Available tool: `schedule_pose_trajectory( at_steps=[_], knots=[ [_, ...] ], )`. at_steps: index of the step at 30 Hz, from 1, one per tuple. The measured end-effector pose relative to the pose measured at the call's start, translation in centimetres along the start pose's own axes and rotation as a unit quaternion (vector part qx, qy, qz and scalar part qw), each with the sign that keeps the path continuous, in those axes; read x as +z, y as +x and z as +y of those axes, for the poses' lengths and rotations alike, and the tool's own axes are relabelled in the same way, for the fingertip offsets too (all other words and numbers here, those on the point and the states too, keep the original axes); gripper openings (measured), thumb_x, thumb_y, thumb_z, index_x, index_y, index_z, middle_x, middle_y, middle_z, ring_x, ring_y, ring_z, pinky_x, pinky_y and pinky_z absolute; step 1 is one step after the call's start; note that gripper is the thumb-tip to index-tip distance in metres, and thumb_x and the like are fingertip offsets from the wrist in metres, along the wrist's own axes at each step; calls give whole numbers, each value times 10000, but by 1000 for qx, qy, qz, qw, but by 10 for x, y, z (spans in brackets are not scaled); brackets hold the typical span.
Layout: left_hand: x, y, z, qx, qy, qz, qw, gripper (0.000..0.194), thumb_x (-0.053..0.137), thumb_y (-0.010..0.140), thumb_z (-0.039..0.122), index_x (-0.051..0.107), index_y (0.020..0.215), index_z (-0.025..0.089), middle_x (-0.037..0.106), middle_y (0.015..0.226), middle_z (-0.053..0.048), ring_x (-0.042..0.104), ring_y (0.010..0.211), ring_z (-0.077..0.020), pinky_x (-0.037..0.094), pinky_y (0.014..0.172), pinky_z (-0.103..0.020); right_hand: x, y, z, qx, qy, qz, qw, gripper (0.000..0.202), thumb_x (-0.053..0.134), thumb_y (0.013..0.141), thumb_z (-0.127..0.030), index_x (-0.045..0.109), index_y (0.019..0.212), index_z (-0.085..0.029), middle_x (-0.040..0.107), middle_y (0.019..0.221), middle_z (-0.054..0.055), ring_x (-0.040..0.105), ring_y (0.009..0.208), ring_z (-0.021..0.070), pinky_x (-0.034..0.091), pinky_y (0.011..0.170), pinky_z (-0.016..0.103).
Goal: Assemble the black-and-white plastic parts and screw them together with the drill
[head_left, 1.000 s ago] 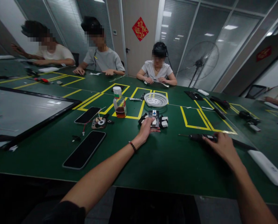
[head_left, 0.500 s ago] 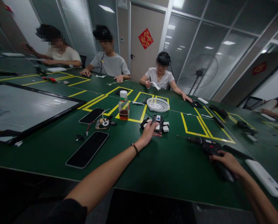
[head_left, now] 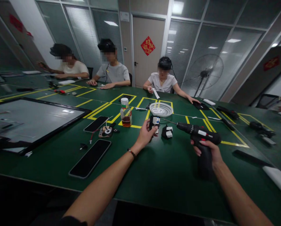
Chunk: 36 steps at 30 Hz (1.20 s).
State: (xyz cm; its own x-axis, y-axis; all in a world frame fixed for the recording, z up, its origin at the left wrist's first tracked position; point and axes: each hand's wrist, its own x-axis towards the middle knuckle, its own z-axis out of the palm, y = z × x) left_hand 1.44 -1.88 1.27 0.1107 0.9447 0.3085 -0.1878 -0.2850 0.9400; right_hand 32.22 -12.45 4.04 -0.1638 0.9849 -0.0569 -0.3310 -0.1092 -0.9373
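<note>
My left hand (head_left: 145,133) grips a small black device (head_left: 154,123) with white and blue parts on its face. Just right of it, a black piece with white tabs (head_left: 167,131) lies on the green table (head_left: 154,175). A black cordless drill (head_left: 202,135) is in my right hand (head_left: 209,150), its fingers wrapped round the handle. The drill's long thin bit points left, its tip close to the device's upper right. A white round basket (head_left: 161,109) stands behind the device.
A bottle of dark liquid (head_left: 126,114), two phones (head_left: 90,158) and a wired part (head_left: 105,131) are at left. A large framed panel (head_left: 43,117) lies farther left. Three people sit across the table; a white case (head_left: 278,180) is at right.
The drill has been lifted and moved left, its bit now near the device. My left hand has raised and tilted the device, which is now apart from the black piece.
</note>
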Motion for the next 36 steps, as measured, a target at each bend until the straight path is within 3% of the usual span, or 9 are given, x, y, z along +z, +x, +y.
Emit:
schedule_pose_trajectory(
  at_steps=[5, 9, 28, 36],
  knots=[
    [-10, 8, -6, 15, 66, 40, 997, 527, 690, 842, 396, 471, 1276, 194, 678, 1085, -97, 689, 798, -186, 626, 630, -330, -3, 9, 24, 17, 4, -17, 1000, 270, 546, 853, -318, 706, 906, -108, 567, 579, 51, 484, 507, 151, 411, 482, 259],
    [-8, 11, -18, 13, 77, 53, 996, 512, 682, 851, 412, 481, 1266, 189, 686, 1069, -101, 690, 720, -176, 621, 607, -341, -11, 5, 30, 36, 13, -22, 999, 277, 527, 863, -306, 705, 907, -98, 566, 565, 52, 483, 494, 145, 392, 476, 250],
    [4, 3, -16, -22, 95, 42, 994, 497, 691, 843, 405, 487, 1243, 193, 697, 1059, -94, 707, 779, -194, 624, 598, -331, -7, 2, 29, 32, 5, -42, 999, 277, 540, 848, -316, 709, 881, -99, 583, 564, 50, 483, 477, 148, 396, 483, 257],
    [4, 0, -12, 5, 124, 43, 991, 479, 704, 832, 404, 496, 1208, 192, 698, 1046, -87, 700, 759, -189, 619, 570, -323, -1, -1, 21, 20, -14, -50, 998, 253, 569, 821, -294, 709, 887, -95, 615, 591, 56, 519, 477, 144, 411, 474, 246]
  ],
)
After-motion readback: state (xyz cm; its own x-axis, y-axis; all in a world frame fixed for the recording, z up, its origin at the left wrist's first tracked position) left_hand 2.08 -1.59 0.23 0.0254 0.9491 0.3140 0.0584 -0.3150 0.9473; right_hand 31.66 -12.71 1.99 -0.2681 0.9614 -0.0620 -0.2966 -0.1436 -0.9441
